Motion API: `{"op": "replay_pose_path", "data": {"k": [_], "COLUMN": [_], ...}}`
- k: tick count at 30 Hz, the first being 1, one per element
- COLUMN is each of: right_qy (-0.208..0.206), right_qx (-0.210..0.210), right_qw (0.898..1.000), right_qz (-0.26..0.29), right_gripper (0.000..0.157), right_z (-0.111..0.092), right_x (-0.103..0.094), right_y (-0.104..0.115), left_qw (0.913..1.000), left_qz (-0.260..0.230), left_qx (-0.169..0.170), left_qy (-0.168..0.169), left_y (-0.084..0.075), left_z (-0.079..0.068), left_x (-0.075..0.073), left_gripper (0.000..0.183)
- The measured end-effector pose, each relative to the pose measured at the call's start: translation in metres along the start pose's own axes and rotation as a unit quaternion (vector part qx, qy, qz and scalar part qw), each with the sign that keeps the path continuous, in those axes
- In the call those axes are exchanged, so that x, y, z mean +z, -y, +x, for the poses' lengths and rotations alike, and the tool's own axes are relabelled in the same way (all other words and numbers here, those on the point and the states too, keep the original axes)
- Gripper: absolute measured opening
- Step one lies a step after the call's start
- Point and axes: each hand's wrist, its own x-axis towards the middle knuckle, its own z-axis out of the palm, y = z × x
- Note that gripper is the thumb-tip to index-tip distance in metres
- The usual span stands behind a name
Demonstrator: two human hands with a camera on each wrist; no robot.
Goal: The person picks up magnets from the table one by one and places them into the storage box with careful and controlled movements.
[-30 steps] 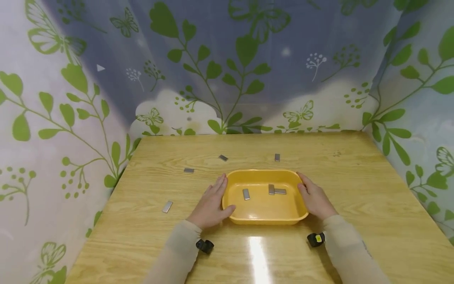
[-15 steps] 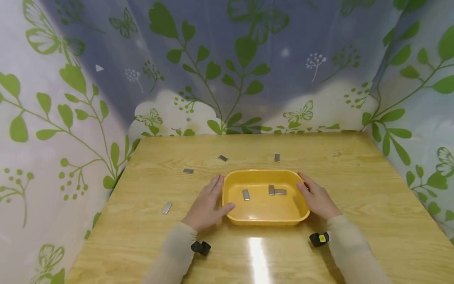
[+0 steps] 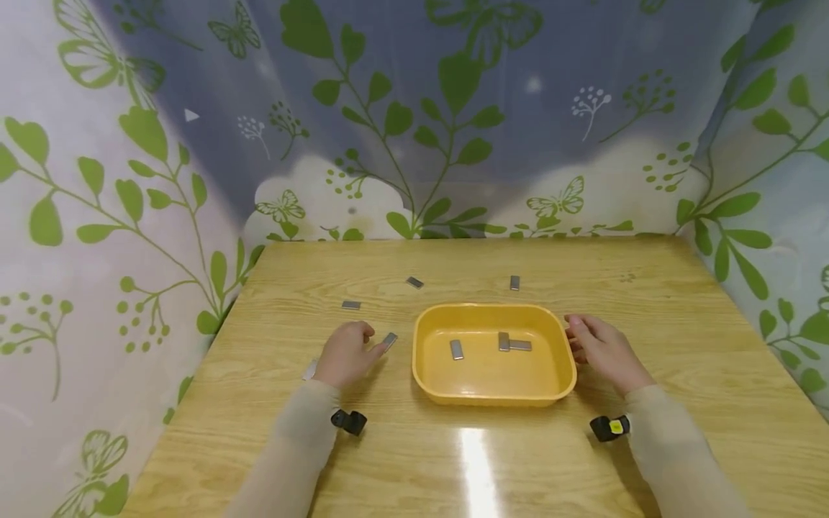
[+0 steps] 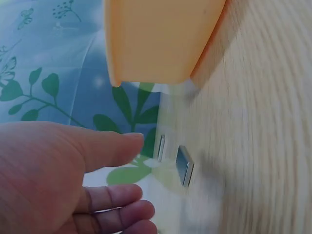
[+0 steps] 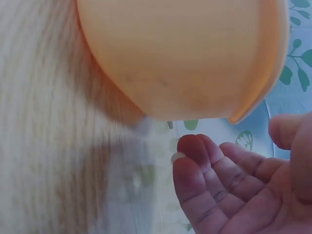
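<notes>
A yellow plastic tray (image 3: pixel 494 398) sits on the wooden table with three small flat grey metal bars inside, one of them a bar (image 3: pixel 457 350) apart from the other two. To its left is my left hand (image 3: pixel 345 356), thumb extended and fingers loosely bent, holding nothing. Near that thumb's tip a metal bar (image 3: pixel 389 342) lies on the table; the left wrist view shows this bar (image 4: pixel 185 165) beyond the fingers. My right hand (image 3: pixel 605 350) is beside the tray's right end. In the right wrist view its relaxed fingers (image 5: pixel 187 178) are a little apart from the tray wall (image 5: pixel 180 63).
More bars lie on the table (image 3: pixel 686 432): a bar (image 3: pixel 351 305) behind my left hand, a bar (image 3: pixel 414 282) and a bar (image 3: pixel 514 283) behind the tray, and a bar (image 3: pixel 309 370) partly hidden by my left hand. Patterned curtains (image 3: pixel 492 144) enclose the table.
Both hands have come off the tray's ends. My left hand has moved left, uncovering a bar on the table, and my right hand has shifted slightly right. The head view has shifted a little.
</notes>
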Motion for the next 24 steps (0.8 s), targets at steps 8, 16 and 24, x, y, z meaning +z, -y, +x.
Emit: {"op": "replay_pose_path", "data": {"k": [8,16,24], "right_qy": [0.008,0.006,0.021], "right_qx": [0.003,0.01,0.019], "right_qw": [1.0,0.998,0.998], "right_qz": [-0.008,0.056,0.064], "right_gripper": [0.075,0.056,0.06], "right_z": [0.012,0.015,0.023], "right_x": [0.0,0.002,0.004], "right_y": [-0.001,-0.003,-0.001], "left_qw": [0.9993,0.9989,0.9987], "left_qz": [0.001,-0.001,0.008], "left_qx": [-0.036,-0.045,-0.046], "left_qy": [0.009,0.009,0.022], "left_y": [-0.007,-0.008,-0.002], "left_z": [0.011,0.012,0.017], "left_x": [0.017,0.023,0.027], "left_gripper": [0.029,0.021,0.018]}}
